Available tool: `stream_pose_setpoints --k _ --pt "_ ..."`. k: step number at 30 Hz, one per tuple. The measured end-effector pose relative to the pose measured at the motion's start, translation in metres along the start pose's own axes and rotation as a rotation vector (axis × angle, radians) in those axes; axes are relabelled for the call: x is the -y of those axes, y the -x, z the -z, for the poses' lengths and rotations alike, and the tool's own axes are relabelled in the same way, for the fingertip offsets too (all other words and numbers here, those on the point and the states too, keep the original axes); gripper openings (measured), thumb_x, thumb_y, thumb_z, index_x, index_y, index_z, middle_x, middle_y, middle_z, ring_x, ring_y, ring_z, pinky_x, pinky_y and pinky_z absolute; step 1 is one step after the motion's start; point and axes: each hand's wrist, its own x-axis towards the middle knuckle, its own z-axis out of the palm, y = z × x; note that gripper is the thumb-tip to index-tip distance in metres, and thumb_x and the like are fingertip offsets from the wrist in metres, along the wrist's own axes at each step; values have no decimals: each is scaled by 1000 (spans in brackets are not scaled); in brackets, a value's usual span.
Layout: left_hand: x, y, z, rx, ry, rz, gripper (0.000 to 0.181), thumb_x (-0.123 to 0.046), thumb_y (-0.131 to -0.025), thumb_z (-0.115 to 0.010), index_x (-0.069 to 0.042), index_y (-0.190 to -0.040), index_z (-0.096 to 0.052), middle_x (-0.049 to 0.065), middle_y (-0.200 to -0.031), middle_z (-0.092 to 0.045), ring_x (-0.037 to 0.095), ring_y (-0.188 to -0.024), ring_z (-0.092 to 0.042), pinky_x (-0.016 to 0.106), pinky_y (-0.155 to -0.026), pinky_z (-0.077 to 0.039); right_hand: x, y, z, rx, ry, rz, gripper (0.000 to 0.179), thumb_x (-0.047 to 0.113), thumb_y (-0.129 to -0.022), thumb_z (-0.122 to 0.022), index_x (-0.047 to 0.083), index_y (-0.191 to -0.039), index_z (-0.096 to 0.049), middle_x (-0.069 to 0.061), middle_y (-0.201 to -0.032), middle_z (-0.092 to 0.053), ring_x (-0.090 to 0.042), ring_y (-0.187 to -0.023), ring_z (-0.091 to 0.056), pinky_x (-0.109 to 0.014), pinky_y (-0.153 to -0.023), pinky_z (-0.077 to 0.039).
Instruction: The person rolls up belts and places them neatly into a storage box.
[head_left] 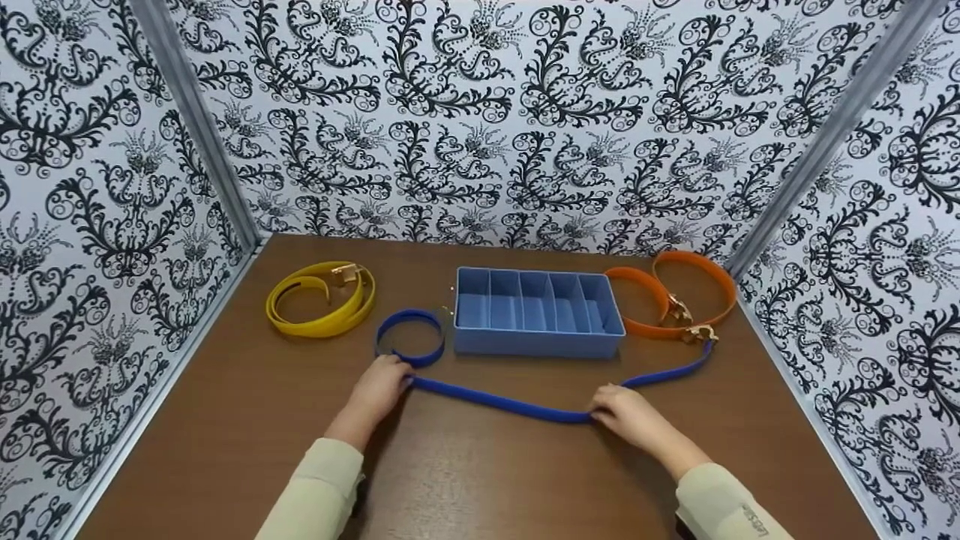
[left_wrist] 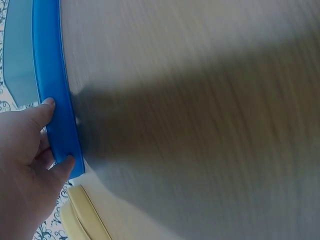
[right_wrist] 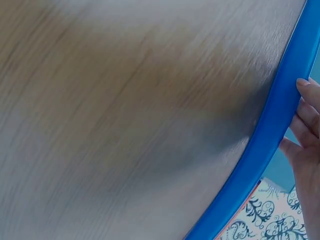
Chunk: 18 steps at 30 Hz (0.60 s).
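A long blue belt (head_left: pixel 510 405) stretches across the table in front of a tray, and both hands hold it. My left hand (head_left: pixel 381 386) pinches it near its left part, where the strap curls into a round loop behind the fingers. In the left wrist view, fingertips press on the blue strap (left_wrist: pixel 52 65). My right hand (head_left: pixel 630 416) pinches the belt farther right; the right wrist view has thumb and fingers at the strap's (right_wrist: pixel 280 100) edge. Beyond this hand the belt runs back to its gold buckle (head_left: pixel 703 334), beside the orange belt (head_left: pixel 652 331).
A blue-grey tray (head_left: pixel 536 343) with several compartments stands behind the blue belt. At the back left lies a coiled yellow belt (head_left: pixel 311 328) with a gold buckle. Patterned walls (head_left: pixel 480 150) enclose the brown table (head_left: pixel 465 480) on the left, back and right.
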Motion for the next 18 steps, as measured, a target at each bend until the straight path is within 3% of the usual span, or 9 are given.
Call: stream_pose_setpoints --k 7,9,14,18 --pt "7 8 3 -27 35 25 5 -3 -87 -69 -4 -84 -73 9 -83 -61 30 -84 -57 45 -76 -50 -1 0 -3 -61 3 -15 10 -5 -81 -72 4 -85 -72 -5 -82 -66 -26 -84 -64 -56 -92 -45" --pt "6 10 2 -40 41 32 6 -2 -86 -70 -5 -82 -74 8 -80 -60 29 -82 -57 44 -74 -50 2 -3 -7 -95 24 -26 12 -6 -80 -72 5 -85 -72 -4 -82 -65 -24 -81 -62 -52 -87 -48" --pt "-2 12 2 -19 13 79 10 -3 -86 -69 -8 -78 -73 5 -77 -58 26 -78 -56 41 -70 -49 13 -11 -15 -157 125 -36 12 -1 -76 -78 7 -83 -72 -2 -83 -64 -23 -83 -60 -43 -79 -49" --pt "-15 12 3 9 -27 114 13 -5 -87 -69 -8 -76 -73 4 -75 -57 24 -76 -56 39 -68 -49 28 -18 -20 -169 200 -22 13 9 -75 -81 10 -85 -74 -2 -88 -65 -24 -87 -59 -45 -82 -47"
